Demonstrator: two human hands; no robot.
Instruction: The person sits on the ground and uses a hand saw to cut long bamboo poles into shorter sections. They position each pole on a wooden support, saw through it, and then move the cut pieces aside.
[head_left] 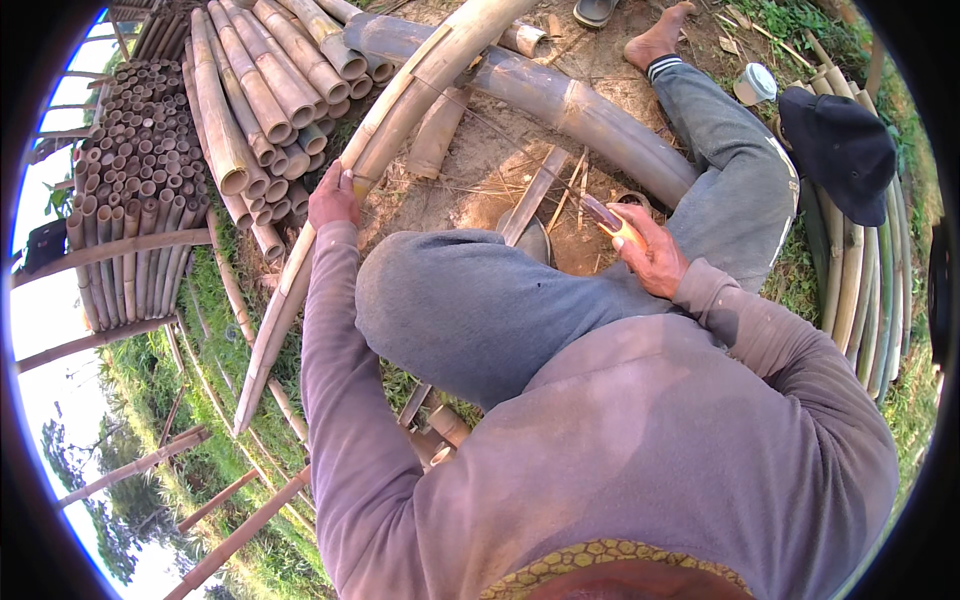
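A long pale split bamboo piece slants from the top of the view down to the left, past my left side. My left hand is closed around its edge, near the middle of its length. In front of my right thigh, my right hand grips a short knife by its orange handle. Its dark blade points up and to the left, apart from the bamboo piece. A thick grey-brown bamboo pole lies on the ground ahead, passing under the split piece.
Cut bamboo poles are stacked at the upper left, with a taller rack of bamboo ends beyond. At right, a black cap rests on more poles, near a white cup. A sandal lies at the top.
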